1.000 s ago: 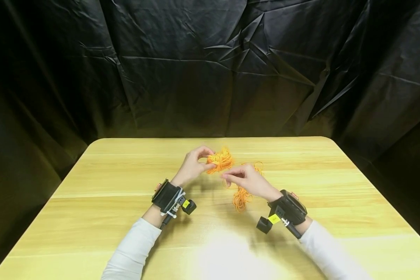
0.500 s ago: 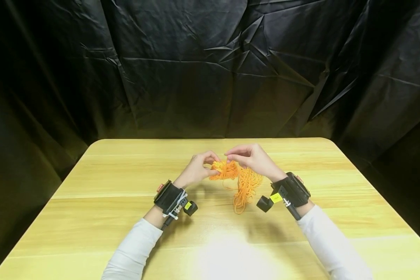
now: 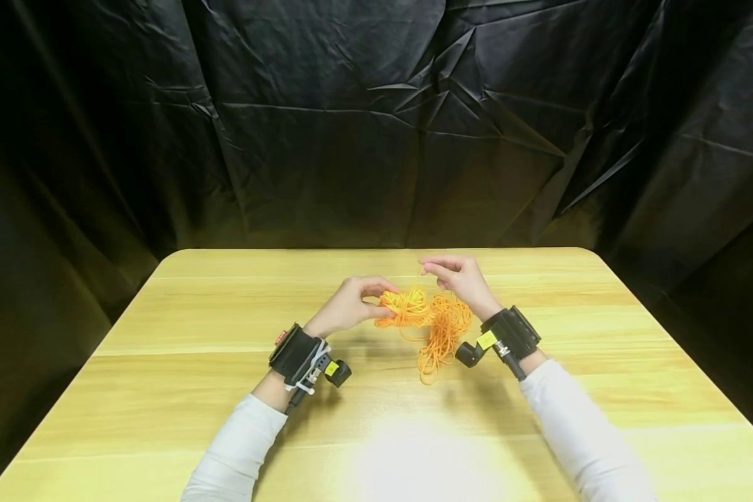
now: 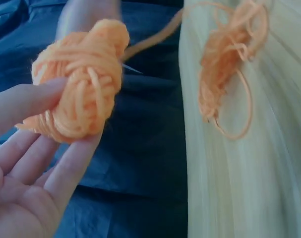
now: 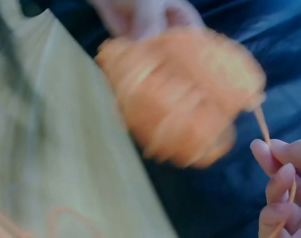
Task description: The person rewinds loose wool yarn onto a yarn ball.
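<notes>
From the lower left of the head view, the left forearm in its white sleeve (image 3: 235,450) slants inward, and at frame centre the left hand (image 3: 350,305) grips one end of the wound orange yarn bundle (image 3: 408,307) between thumb and fingers, palm tilted up in the left wrist view; holding only the end seems meant to leave the rest exposed for wraps. Just right of it, in the head view, the loose yarn heap (image 3: 445,328) lies on the table (image 3: 376,404), probably kept close so slack feeds easily. Further right and slightly higher, the right hand (image 3: 461,275) pinches a strand (image 5: 262,125) leading from the bundle, its fingertips pointing left; the strand also passes across its curled fingers, likely to keep tension. Its forearm angles up from the lower right.
</notes>
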The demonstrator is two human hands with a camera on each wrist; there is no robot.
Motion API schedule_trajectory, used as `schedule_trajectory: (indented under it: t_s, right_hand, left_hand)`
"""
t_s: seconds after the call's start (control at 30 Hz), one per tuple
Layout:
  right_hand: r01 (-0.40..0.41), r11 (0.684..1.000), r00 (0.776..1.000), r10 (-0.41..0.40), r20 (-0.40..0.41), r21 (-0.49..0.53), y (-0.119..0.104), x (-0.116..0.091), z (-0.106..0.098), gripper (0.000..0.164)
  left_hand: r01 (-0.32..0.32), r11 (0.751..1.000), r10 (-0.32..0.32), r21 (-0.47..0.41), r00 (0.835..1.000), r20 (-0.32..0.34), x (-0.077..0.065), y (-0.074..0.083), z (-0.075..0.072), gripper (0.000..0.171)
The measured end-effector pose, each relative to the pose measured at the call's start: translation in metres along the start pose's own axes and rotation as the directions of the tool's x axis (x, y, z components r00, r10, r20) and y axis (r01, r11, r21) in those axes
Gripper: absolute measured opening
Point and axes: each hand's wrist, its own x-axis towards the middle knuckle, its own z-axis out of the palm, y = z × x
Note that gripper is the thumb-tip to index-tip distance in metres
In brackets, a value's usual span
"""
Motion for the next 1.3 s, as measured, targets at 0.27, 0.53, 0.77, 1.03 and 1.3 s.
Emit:
schedule_trajectory:
  t_s: [0.27, 0.53, 0.77, 1.03, 1.3]
  right_hand:
    - [-0.062, 0.994, 0.998, 0.064, 0.018, -0.088, 0.030, -0.017, 0.026, 0.021]
    - [-0.046, 0.999, 0.983, 0.045, 0.181, 0.001, 0.030, -0.032, 0.047, 0.021]
    - [0.060, 0.995, 0.961, -0.036, 0.273, -0.082, 0.014, -0.044, 0.053, 0.024]
    - [0.199, 0.959, 0.926, -0.117, 0.358, -0.202, -0.007, -0.053, 0.051, 0.019]
    - [0.185, 0.956, 0.928, -0.094, 0.360, -0.228, -0.036, -0.050, 0.028, 0.018]
  left_hand:
    - [0.025, 0.982, -0.031, -0.190, 0.999, -0.033, 0.001, 0.001, 0.000, 0.031]
    - [-0.028, 0.979, -0.005, -0.201, 0.987, -0.161, 0.002, 0.003, -0.001, 0.031]
    - [-0.018, 0.985, -0.023, -0.172, 0.972, -0.233, 0.003, 0.001, 0.000, 0.028]
    - [0.017, 0.991, -0.054, -0.129, 0.956, -0.289, 0.004, -0.004, 0.002, 0.026]
    - [0.050, 0.998, -0.059, -0.039, 0.952, -0.300, 0.004, -0.004, 0.003, 0.025]
